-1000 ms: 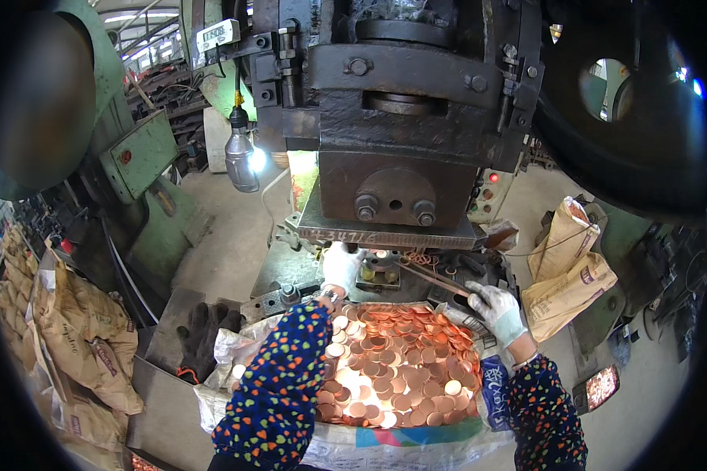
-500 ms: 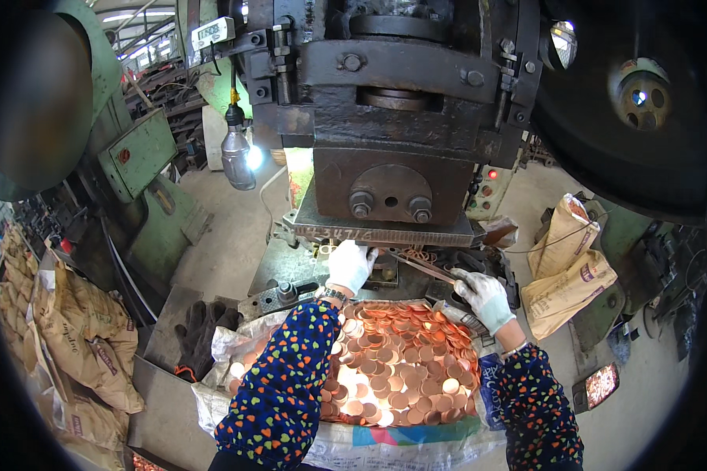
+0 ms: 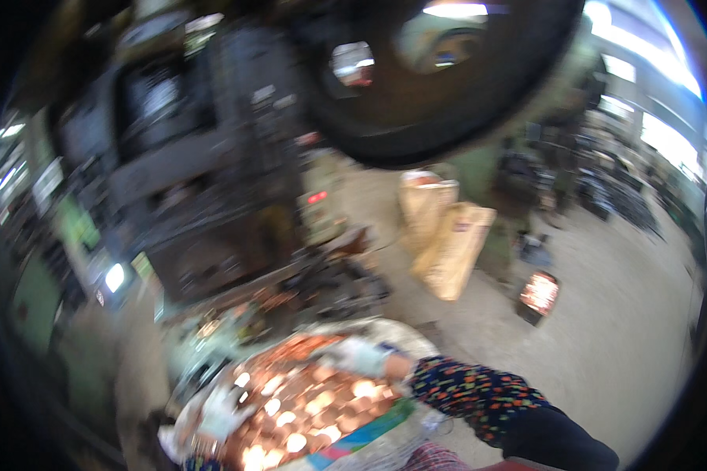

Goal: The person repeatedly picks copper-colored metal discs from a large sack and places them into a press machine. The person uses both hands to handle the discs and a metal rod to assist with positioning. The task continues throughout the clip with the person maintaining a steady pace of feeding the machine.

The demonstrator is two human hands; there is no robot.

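Motion blur smears the whole head view. A heap of round copper discs [image 3: 314,404] lies on a pale sack with a blue-green band [image 3: 369,428]. At the heap's left edge is my left hand [image 3: 221,414], in a white glove, its fingers apart over the discs. My right hand [image 3: 357,357], gloved too, reaches in from the right at the heap's far edge. Its fingertips are too smeared to show whether they grip a disc. Beyond the heap stands a dark press [image 3: 220,251], with blurred metal parts [image 3: 334,286] at its base.
A large dark flywheel [image 3: 424,118] hangs overhead. Brown paper sacks [image 3: 452,251] stand on the floor to the right, near a small container of shiny copper-coloured pieces [image 3: 539,294]. A bright lamp [image 3: 115,278] glows at the left.
The view has swung to the right and tilted. Both hands have come back from the press to the disc heap. The tongs-like tool by my right hand no longer shows.
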